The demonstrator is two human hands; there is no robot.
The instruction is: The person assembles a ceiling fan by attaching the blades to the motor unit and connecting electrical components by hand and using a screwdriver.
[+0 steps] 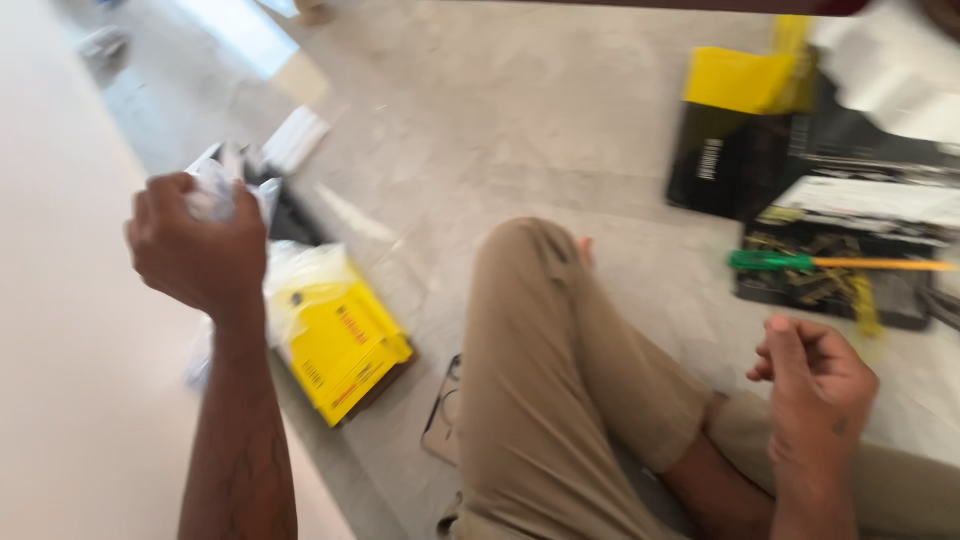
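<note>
Left grip [195, 245] around crumpled white wrapper [212, 195], above yellow box [340, 345].

i see open floor [520, 130] beyond my bent knee [540, 300]. left of the knee a yellow box [340, 350] blocks the way; right of it an open tool case [830, 270] with a green-handled screwdriver [800, 262].

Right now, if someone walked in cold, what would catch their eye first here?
Probably the left hand, raised at the left and clenched around crumpled white plastic wrapping. Just below it a bright yellow box lies on the pale floor. At the right, a green-handled screwdriver rests across an open black tool case, above the loosely curled right hand.
</note>
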